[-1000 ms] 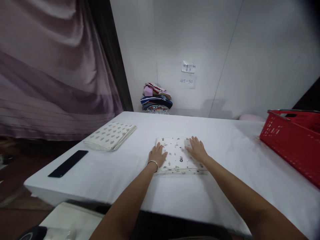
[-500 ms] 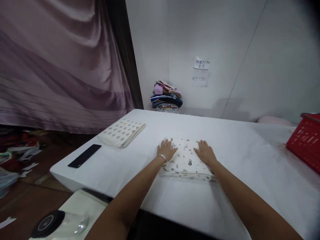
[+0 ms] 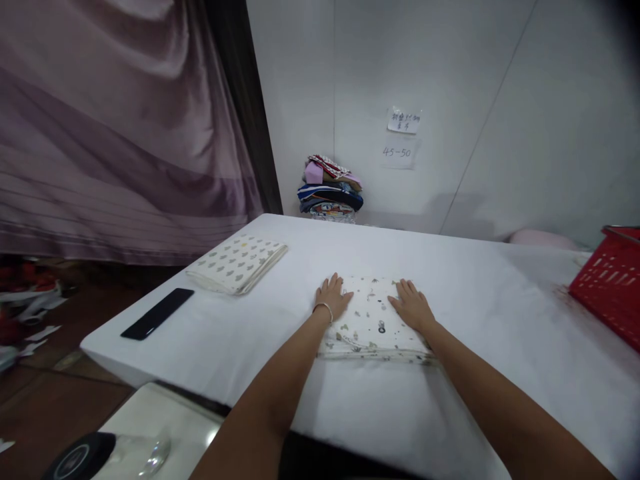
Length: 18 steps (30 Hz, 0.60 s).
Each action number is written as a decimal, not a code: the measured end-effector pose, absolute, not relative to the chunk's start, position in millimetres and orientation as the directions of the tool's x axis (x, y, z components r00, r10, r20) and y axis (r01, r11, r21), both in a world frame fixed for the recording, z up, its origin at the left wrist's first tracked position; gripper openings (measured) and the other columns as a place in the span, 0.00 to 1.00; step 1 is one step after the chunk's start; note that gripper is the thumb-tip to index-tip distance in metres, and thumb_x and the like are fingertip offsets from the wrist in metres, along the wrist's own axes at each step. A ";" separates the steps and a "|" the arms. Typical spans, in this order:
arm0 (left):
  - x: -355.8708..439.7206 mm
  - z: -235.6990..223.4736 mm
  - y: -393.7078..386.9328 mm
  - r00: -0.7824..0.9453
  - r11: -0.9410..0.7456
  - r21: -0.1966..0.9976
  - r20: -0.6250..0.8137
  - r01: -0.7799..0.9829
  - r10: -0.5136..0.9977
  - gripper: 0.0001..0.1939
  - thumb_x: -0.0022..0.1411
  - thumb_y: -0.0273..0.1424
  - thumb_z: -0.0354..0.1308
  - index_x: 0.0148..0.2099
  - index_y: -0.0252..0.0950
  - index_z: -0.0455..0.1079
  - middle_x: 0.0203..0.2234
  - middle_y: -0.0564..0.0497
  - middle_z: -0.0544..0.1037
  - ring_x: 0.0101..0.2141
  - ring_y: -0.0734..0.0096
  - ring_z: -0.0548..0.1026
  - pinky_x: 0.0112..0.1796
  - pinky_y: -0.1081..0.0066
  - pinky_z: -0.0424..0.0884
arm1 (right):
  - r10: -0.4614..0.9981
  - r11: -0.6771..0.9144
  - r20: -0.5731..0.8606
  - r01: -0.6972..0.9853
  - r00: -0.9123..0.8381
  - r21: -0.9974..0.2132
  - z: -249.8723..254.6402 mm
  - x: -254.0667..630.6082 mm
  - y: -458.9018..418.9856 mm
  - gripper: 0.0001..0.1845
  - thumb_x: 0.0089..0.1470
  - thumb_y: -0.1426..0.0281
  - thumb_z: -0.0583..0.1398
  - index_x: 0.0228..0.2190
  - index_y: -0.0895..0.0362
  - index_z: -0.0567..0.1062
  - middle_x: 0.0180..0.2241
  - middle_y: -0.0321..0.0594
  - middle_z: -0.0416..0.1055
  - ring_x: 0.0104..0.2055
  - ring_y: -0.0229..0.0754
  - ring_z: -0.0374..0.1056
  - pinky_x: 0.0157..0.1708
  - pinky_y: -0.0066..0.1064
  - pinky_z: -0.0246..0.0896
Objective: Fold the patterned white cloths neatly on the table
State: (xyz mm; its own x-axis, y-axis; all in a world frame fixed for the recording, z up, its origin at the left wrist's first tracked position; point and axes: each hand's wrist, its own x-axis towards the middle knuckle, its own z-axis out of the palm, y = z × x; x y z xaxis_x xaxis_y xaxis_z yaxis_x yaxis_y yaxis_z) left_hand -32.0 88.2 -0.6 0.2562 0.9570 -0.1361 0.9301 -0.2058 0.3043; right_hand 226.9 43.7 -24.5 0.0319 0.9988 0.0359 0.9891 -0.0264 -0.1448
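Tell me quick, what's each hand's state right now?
Left hand: open, palm down on the left side of the folded cloth, gripping nothing.
Right hand: open, palm down on its right side, gripping nothing.

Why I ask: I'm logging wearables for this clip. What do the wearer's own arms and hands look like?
The left hand and right hand are both bare, without gloves, and no sleeves show along the forearms. A thin, pale, silvery bracelet circles the left wrist; nothing shows on the right one. I can't make out any rings.
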 end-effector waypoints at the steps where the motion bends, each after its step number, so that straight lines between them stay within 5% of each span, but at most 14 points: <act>1: -31.3 0.0 88.7 0.254 -0.205 0.301 -0.132 0.931 0.958 0.37 0.60 0.53 0.32 0.67 0.43 0.40 0.66 0.56 0.34 0.64 0.56 0.38 0.60 0.53 0.44 | 0.999 -0.027 0.039 0.990 0.033 -0.141 -24.6 227.0 43.8 0.35 0.60 0.53 0.41 0.62 0.61 0.50 0.65 0.44 0.39 0.66 0.47 0.31 0.60 0.47 0.38; 11: -42.9 14.2 62.8 0.344 -0.272 0.303 -0.218 0.913 0.913 0.40 0.57 0.55 0.40 0.67 0.44 0.40 0.66 0.54 0.32 0.64 0.55 0.31 0.59 0.48 0.38 | 0.999 -0.043 0.025 0.989 0.047 -0.140 -18.8 224.7 41.3 0.34 0.61 0.54 0.41 0.61 0.61 0.51 0.65 0.44 0.39 0.66 0.48 0.32 0.59 0.49 0.41; 18: -72.4 -5.1 -1.6 0.359 -0.323 0.330 -0.051 0.887 0.932 0.35 0.62 0.53 0.35 0.66 0.43 0.47 0.66 0.53 0.39 0.64 0.58 0.35 0.60 0.50 0.39 | 0.999 -0.034 0.036 0.990 0.039 -0.135 -21.2 225.0 41.8 0.34 0.60 0.54 0.41 0.61 0.60 0.51 0.65 0.44 0.39 0.66 0.48 0.32 0.59 0.49 0.41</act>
State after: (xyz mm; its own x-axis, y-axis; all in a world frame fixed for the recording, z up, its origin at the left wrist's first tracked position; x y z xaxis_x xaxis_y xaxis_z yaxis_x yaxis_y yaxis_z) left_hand -72.4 -1.6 -5.1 0.3590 0.9319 -0.0514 0.8868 -0.3234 0.3302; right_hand 225.0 41.8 -21.2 0.0389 0.9986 0.0355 0.9903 -0.0338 -0.1350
